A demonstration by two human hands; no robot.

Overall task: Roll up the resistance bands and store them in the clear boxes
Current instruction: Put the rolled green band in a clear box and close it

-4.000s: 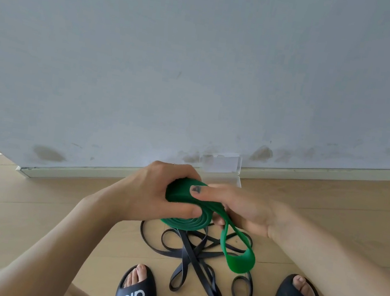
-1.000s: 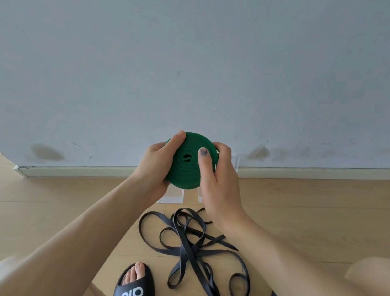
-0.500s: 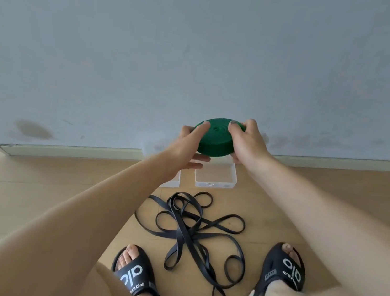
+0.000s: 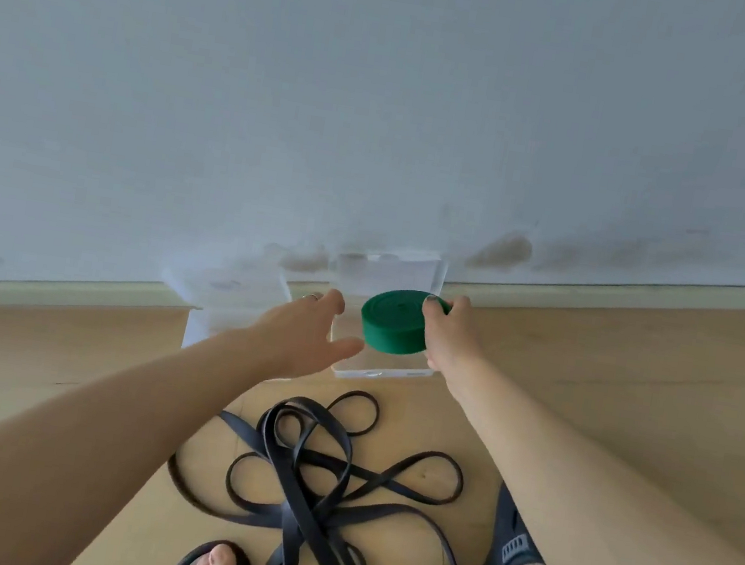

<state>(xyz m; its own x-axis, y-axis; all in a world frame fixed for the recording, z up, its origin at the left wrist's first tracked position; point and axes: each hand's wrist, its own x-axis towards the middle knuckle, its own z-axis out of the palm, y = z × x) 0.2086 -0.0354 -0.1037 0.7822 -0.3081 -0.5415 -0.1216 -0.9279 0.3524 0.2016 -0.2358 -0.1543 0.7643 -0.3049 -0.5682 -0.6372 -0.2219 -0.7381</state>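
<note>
We hold the rolled green band (image 4: 396, 321) in our right hand (image 4: 447, 336), fingers curled round its rim, just above the open clear box (image 4: 379, 372) by the wall (image 4: 387, 93). Our left hand (image 4: 301, 334) hovers beside the box, fingers relaxed and apart, holding nothing. A second box (image 4: 225, 295), blurred, seems to sit left of it. The black band (image 4: 324, 476) lies tangled nearer us.

Boxes by the wall, loose band nearer on the floor

Two clear boxes (image 4: 377, 369) sit side by side against the wall (image 4: 387, 93); the rolled band (image 4: 396, 321) hangs over the right box — right hand (image 4: 447, 336) beside it, left hand (image 4: 300, 337) to its left — with the loose band (image 4: 314, 475) before them, between two sandals (image 4: 511, 541).
</note>
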